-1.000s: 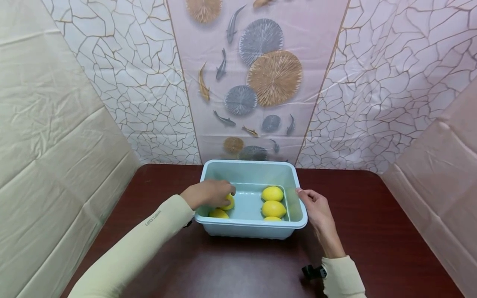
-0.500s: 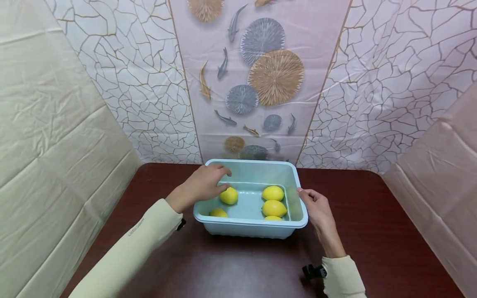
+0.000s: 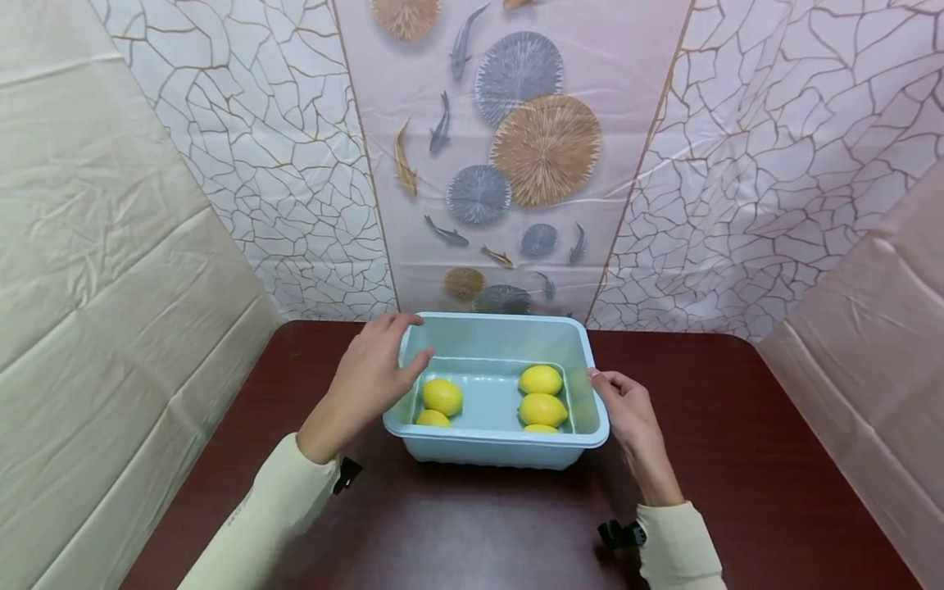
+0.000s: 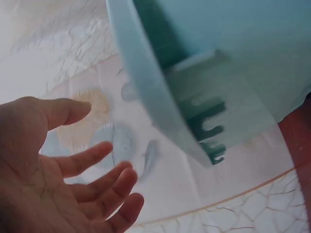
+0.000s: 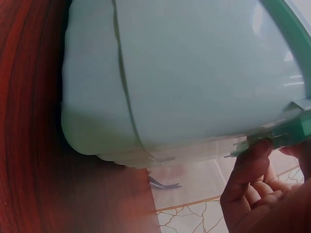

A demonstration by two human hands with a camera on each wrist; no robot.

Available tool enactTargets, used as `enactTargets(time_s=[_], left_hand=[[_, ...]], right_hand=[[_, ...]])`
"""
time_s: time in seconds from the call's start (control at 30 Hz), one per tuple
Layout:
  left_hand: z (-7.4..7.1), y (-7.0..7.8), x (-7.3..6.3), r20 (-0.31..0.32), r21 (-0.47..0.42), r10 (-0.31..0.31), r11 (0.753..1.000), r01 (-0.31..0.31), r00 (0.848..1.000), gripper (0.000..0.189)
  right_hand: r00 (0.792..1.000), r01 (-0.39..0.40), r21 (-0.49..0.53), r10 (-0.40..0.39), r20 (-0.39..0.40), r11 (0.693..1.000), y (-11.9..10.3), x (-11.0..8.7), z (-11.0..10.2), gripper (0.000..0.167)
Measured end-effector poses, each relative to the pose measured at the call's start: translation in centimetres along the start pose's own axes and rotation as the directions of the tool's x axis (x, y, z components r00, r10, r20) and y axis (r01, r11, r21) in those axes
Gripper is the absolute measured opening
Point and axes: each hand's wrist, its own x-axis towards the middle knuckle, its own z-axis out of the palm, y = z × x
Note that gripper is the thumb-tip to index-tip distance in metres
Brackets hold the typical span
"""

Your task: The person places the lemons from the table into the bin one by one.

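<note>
Five lemons [image 3: 542, 410] show inside the tub [image 3: 490, 453]: two by its left wall, three in a row by its right wall. The tub stands upright on the table [image 3: 472, 524]. Your right hand [image 3: 628, 414] pinches the tub's right rim between thumb and fingers. Your left hand [image 3: 365, 377] hangs just beside the tub's left rim, thumb and fingers apart, holding nothing; the left wrist view shows a gap between it and the rim.

To steady the tub well, hook your left fingers under its left rim and lay the thumb on top, opposite your right grip, so neither side bears more. Your right hold looks to be fingertips only, so it would probably slip or twist under a hard pull. Avoid tilting the tub: its bare middle likely leaves the lemons room to roll.
</note>
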Motion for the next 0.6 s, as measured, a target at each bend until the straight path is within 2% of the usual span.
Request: enactTargets(time_s=[0.1,0.2,0.4,0.6], left_hand=[[0.2,-0.8,-0.9,-0.049,-0.082,-0.095,0.992,0.091,0.994,0.051],[0.8,-1.5,-1.8,-0.07,-0.165,-0.182,0.972,0.169,0.981,0.053],[1.9,-2.1,-2.8,-0.031,-0.287,-0.312,0.913,0.29,0.95,0.06],[3.0,-2.6,-3.6,-0.007,-0.371,-0.392,0.856,0.361,0.92,0.059]], right_hand=[[1.0,-0.004,-0.004,0.004,0.01,1.0,-0.2,0.0,0.1,0.052],[1.0,-0.013,-0.013,0.013,0.017,1.0,-0.3,0.0,0.2,0.052],[1.0,-0.01,-0.021,0.011,0.011,1.0,-0.3,-0.1,0.1,0.052],[1.0,-0.01,-0.018,0.01,0.011,1.0,-0.3,-0.2,-0.1,0.052]])
